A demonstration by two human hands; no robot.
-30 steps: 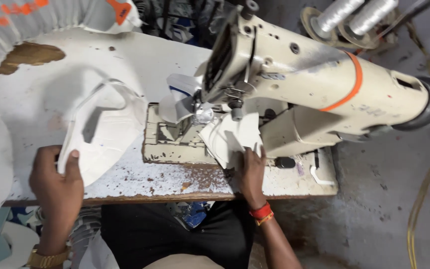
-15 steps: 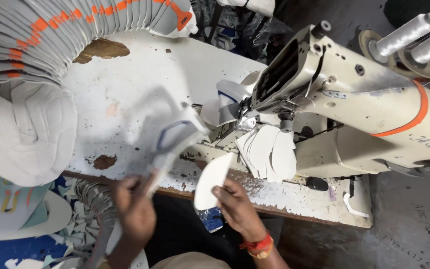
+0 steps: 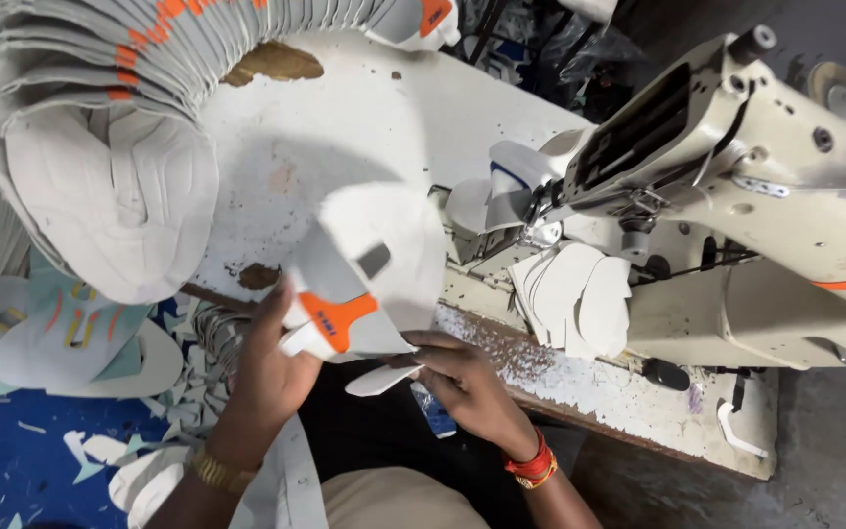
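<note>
Both hands — white shoe upper

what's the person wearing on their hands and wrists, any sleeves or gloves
Both hands are bare, with no gloves. The left hand has a gold-coloured metal band at the wrist, like a watch strap or bracelet. The right hand has a bunch of red and orange bangles or threads at the wrist. No sleeves reach the forearms in view; both are uncovered down to the frame's edge.

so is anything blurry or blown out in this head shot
Head view: the white shoe upper piece in the left hand looks soft with motion blur; the right hand and sewing machine are sharper; even light, no harsh glare, with wide-angle stretch toward the edges.
</note>
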